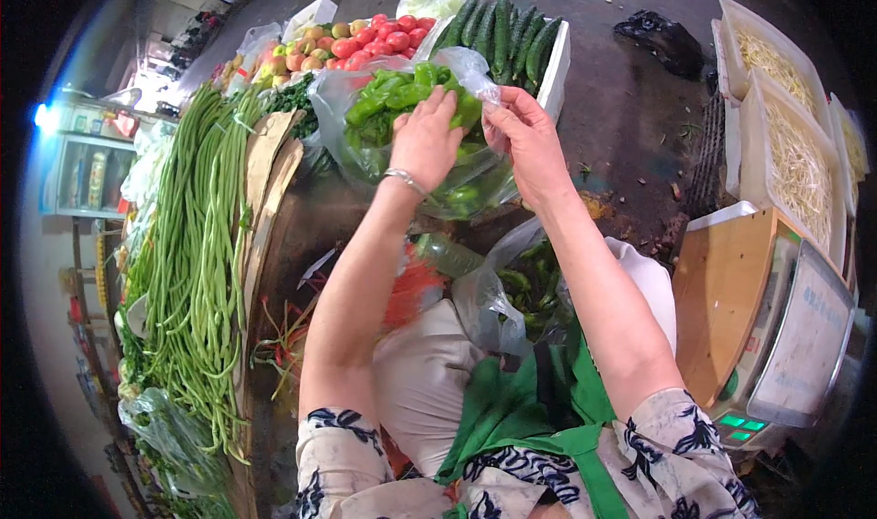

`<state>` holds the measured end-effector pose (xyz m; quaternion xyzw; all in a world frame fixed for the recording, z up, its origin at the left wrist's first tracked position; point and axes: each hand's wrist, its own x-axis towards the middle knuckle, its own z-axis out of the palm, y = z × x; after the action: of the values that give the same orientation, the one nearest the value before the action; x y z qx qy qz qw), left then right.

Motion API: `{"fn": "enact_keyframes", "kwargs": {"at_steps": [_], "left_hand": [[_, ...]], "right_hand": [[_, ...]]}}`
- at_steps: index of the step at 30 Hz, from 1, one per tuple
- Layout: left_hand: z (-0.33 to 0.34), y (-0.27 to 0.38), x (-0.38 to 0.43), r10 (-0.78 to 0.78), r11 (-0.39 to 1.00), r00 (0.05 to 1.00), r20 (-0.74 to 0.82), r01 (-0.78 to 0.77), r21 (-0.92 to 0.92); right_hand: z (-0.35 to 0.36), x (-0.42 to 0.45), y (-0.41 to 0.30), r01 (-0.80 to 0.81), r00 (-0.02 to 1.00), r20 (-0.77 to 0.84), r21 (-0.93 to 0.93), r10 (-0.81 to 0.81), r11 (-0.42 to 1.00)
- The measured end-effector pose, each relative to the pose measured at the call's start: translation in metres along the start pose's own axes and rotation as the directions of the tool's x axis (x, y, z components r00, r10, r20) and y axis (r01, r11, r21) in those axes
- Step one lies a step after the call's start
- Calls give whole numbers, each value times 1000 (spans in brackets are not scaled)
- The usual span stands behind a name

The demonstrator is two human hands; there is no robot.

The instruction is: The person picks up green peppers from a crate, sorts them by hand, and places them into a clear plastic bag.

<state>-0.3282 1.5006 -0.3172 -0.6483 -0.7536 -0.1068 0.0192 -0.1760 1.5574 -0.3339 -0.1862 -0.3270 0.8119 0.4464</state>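
Note:
Ahead of me, a clear plastic bag [334, 125] full of green peppers [394, 94] stands with its mouth spread. My left hand [428, 139] lies palm down on the peppers, fingers loosely extended; what is beneath the palm is hidden. At the bag's right side, my right hand [524, 125] pinches the plastic rim between thumb and fingers. Below my hands, near my lap, a second clear bag [490, 293] holds darker green peppers [531, 282].
Long beans [205, 265] hang along the left. Beyond the bag are tomatoes [384, 39], cucumbers [503, 36] in a white foam box [556, 67]. At right stand bean sprout crates [754, 156] and a scale [798, 341] beside a wooden box [723, 300]. A black bag [661, 39] lies on the floor.

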Motion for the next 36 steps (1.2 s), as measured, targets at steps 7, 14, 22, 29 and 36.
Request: {"fn": "enact_keyframes", "kwargs": {"at_steps": [7, 14, 22, 29, 36], "left_hand": [[29, -5, 46, -238, 971, 968, 82, 235, 48], [51, -17, 78, -246, 939, 968, 51, 225, 258], [34, -32, 86, -171, 981, 957, 233, 188, -52], [21, -61, 75, -239, 899, 970, -38, 207, -385], [57, -88, 82, -56, 986, 980, -192, 84, 144]], "right_hand": [[10, -7, 9, 6, 996, 86, -164, 8, 986], [-2, -4, 8, 23, 992, 127, -165, -2, 986], [-18, 2, 0, -105, 994, -16, 94, 107, 990], [-14, 1, 4, -106, 994, -13, -13, 106, 994], [-8, -3, 10, -116, 990, 78, -35, 118, 993]]}}
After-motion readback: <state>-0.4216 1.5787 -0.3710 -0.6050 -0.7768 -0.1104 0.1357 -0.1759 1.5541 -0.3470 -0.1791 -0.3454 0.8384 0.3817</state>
